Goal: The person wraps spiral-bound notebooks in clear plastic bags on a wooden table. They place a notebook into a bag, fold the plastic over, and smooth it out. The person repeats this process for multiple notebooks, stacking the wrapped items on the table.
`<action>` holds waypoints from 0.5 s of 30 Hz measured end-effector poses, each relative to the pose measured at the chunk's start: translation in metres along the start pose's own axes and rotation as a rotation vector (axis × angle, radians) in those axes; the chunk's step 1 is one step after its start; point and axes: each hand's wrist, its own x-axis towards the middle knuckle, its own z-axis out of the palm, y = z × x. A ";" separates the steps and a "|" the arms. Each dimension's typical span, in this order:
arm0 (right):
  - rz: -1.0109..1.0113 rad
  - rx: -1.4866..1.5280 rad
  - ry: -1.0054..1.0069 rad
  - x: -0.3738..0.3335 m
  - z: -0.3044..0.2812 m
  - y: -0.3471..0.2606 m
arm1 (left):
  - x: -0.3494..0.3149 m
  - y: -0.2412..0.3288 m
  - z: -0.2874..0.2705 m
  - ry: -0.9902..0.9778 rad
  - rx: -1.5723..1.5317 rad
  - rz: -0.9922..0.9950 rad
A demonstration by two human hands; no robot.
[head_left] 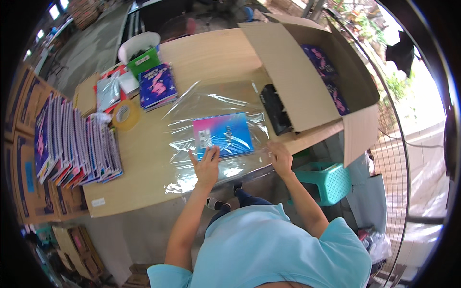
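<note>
A pink and blue notebook (222, 135) lies on a clear plastic sheet (211, 103) spread over the wooden table (211, 53). My left hand (206, 165) rests flat on the near edge of the notebook, fingers spread. My right hand (279, 157) pinches the plastic sheet at its near right edge, close to the table's front edge.
An open cardboard box (307, 72) with purple books inside lies on the table's right end, a black object (276, 109) beside it. A row of spiral notebooks (72, 144), a tape roll (125, 114), a purple book stack (157, 86) and a green tub (142, 60) stand left. A teal stool (331, 180) sits below.
</note>
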 end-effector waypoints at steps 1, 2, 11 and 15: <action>0.289 -0.008 0.066 0.007 -0.007 0.001 | -0.002 0.000 -0.002 -0.002 -0.008 -0.019; 0.434 -0.091 0.093 0.025 -0.017 0.008 | -0.002 0.000 -0.005 -0.007 -0.013 -0.037; 0.146 -0.622 0.078 0.099 0.019 0.164 | 0.006 0.004 -0.016 -0.019 -0.002 -0.006; 0.467 -0.502 -0.061 0.097 0.022 0.141 | -0.001 0.000 -0.013 -0.038 0.015 -0.045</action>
